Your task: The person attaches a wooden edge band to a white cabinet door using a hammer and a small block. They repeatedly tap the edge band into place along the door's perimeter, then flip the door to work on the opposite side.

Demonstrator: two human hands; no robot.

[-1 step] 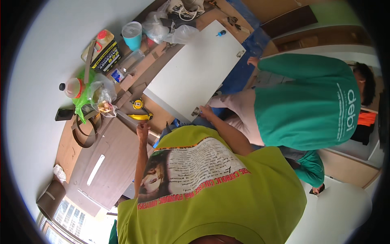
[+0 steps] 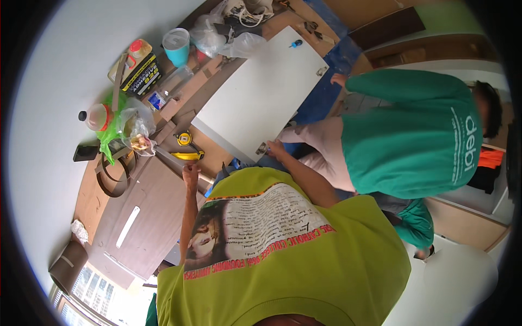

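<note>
A white panel (image 2: 255,89) lies on the workbench in front of me. My right hand (image 2: 277,150) is at its near corner, fingers closed on a metal cabinet hinge (image 2: 262,148) at the edge. Another hinge (image 2: 321,71) sits farther along the same edge. My left hand (image 2: 191,175) is curled at the bench's near side, beside a yellow-handled tool (image 2: 187,156); whatever its fingers hold, if anything, is hidden. Just beyond that tool rests a yellow tape measure (image 2: 185,138). A small blue screwdriver (image 2: 296,43) lies on the panel's far end.
A co-worker in a green shirt (image 2: 402,136) stands close on my right; another green sleeve (image 2: 416,225) shows below. Along the left wall stand an adhesive can (image 2: 136,68), a turquoise tumbler (image 2: 176,48), a bottle (image 2: 98,117) and plastic bags (image 2: 138,122). Brown panels (image 2: 149,201) lie at left.
The green-shirted co-worker has shifted slightly, and the hand of the other person at lower right has moved a little. My two hands stay in place.
</note>
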